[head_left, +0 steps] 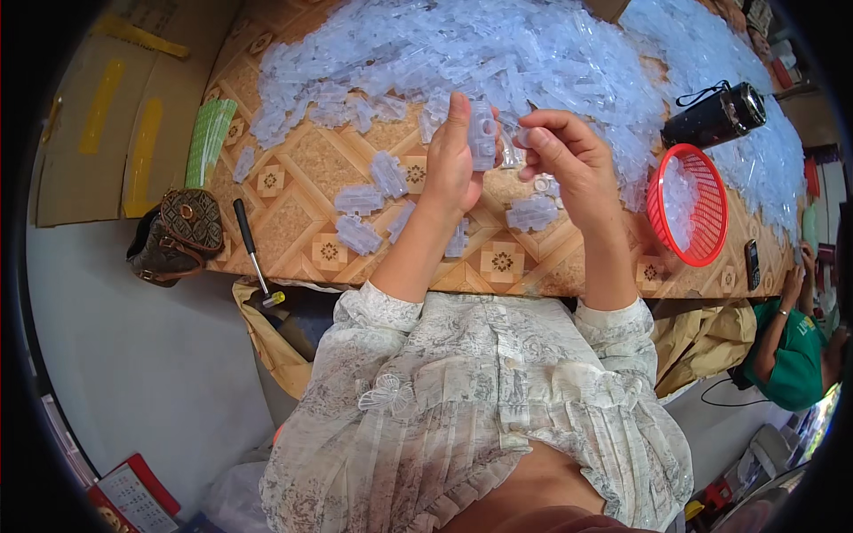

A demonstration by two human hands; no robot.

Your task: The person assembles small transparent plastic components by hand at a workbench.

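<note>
My left hand [453,160] is closed round a translucent plastic piece [482,136] with round openings, held upright above the table with the thumb along its side. Just to its right, my right hand [576,164] pinches a small, pale, roundish part [522,138] between thumb and fingertips; its exact kind is too small to make out. Several similar plastic pieces [359,199] lie on the table left of my left forearm. Another plastic piece [531,214] rests between my forearms, with tiny ring-like parts [541,184] beside it.
A large heap of translucent plastic pieces [462,58] covers the table's far side. At right are a red basket [711,244] holding small parts, a black flask [715,115] and a phone [753,265]. A hammer [251,249] and handbag [182,233] lie left. A person in green [791,355] works at far right.
</note>
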